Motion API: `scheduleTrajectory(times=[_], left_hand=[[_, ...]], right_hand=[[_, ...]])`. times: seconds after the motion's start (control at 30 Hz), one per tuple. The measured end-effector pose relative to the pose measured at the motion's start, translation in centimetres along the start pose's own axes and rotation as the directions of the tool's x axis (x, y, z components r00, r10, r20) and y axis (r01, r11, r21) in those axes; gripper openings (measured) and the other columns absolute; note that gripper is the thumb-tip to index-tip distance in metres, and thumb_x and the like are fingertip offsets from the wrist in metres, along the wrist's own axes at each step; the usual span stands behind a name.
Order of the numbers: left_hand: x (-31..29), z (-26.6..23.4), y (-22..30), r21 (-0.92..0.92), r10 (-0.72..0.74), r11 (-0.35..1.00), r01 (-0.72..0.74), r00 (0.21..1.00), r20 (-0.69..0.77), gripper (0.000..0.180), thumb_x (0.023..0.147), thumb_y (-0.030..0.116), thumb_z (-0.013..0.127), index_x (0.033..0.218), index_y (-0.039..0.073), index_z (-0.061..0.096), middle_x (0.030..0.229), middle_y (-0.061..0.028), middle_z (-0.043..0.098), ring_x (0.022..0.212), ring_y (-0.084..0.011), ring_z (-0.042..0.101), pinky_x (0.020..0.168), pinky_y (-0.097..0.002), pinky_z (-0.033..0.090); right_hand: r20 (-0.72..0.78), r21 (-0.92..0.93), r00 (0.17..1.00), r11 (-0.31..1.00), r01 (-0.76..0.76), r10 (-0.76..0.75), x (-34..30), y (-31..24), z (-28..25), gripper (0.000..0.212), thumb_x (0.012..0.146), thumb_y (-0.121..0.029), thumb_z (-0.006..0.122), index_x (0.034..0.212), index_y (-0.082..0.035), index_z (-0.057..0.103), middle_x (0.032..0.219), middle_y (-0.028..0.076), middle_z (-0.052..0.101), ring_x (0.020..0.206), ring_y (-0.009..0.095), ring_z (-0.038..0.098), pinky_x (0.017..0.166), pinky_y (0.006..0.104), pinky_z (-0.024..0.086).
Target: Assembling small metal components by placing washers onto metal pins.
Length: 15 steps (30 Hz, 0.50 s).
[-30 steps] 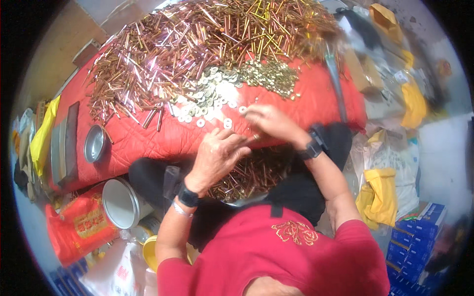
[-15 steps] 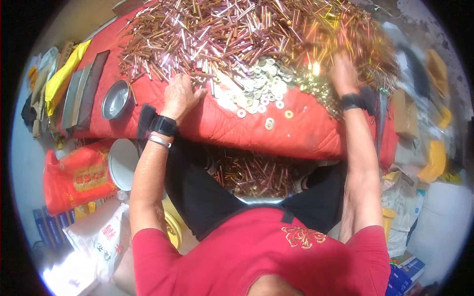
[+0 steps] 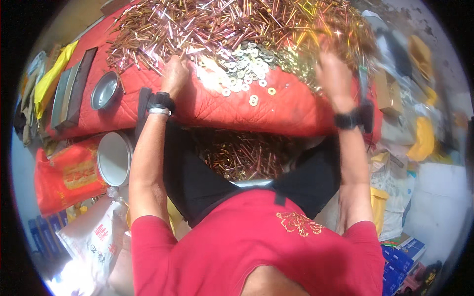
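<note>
A wide heap of thin copper and gold metal rods [image 3: 217,24] covers the far part of a red padded cloth [image 3: 232,111]. My left hand [image 3: 176,74] is at the heap's near left edge, fingers curled together; what they hold, if anything, I cannot make out. A pile of flat silver washers [image 3: 244,64] lies to its right, with a few loose ones nearer me. Small brass-coloured pieces [image 3: 303,64] lie beside the washers. Close to them, at the right, is my right hand [image 3: 335,76], smeared by motion, its fingers unclear.
A metal bowl [image 3: 105,91] and long grey bars [image 3: 73,96] are at the left of the cloth. More rods [image 3: 242,155] lie below, between my knees. A white round lid or tub [image 3: 114,159] and a red bag [image 3: 66,172] stand left; a cardboard box [image 3: 389,93] stands right.
The view has shifted, so the cloth and the heap sit slightly higher and further left. The left hand's fingers, spread before, are now drawn together. My right hand has moved nearer me, off the rods.
</note>
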<state>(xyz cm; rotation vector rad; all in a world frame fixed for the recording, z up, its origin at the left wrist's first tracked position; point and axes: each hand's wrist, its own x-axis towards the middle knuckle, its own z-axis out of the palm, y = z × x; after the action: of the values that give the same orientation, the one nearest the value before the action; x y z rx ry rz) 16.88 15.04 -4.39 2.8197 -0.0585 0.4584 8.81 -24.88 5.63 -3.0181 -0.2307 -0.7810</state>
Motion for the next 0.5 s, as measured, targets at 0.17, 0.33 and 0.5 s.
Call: scheduleTrajectory(times=[0.17,0.33,0.5], left_hand=[[-2.4,-1.3,4.5,-0.774,0.079,-0.224,0.592,0.803,0.591,0.028,0.092,0.021,0.058,0.109,-0.001,0.056,0.092,-0.0098,0.065,0.083,-0.0237,0.065,0.068,-0.0377,0.055],[-6.7,-1.5,12.0,-0.517,0.164,-0.591,0.619,0.720,0.674,0.036,0.085,0.000,0.058,0.119,-0.003,0.047,0.119,-0.0207,0.056,0.111,-0.0335,0.057,0.094,-0.0451,0.050],[-9.3,0.3,12.4,-0.568,0.115,-0.655,0.499,0.808,0.578,0.028,0.090,0.005,0.057,0.116,0.001,0.049,0.111,-0.0181,0.060,0.102,-0.0317,0.061,0.085,-0.0474,0.053]], right_hand=[[0.133,0.283,0.989,0.959,0.027,-0.068,-3.9,-3.2,0.1,0.015,0.076,-0.013,0.065,0.077,-0.003,0.054,0.088,0.013,0.056,0.081,0.034,0.060,0.068,0.0433,0.049],[0.169,0.753,0.978,0.624,-0.207,0.121,-4.4,-3.3,5.8,0.014,0.083,-0.014,0.060,0.094,-0.005,0.060,0.087,0.015,0.061,0.075,0.028,0.062,0.069,0.0379,0.049],[-0.007,0.649,0.997,0.759,-0.058,0.082,-5.7,-5.5,3.3,0.019,0.084,-0.020,0.062,0.100,-0.009,0.063,0.090,0.014,0.065,0.074,0.030,0.064,0.067,0.0385,0.050]])
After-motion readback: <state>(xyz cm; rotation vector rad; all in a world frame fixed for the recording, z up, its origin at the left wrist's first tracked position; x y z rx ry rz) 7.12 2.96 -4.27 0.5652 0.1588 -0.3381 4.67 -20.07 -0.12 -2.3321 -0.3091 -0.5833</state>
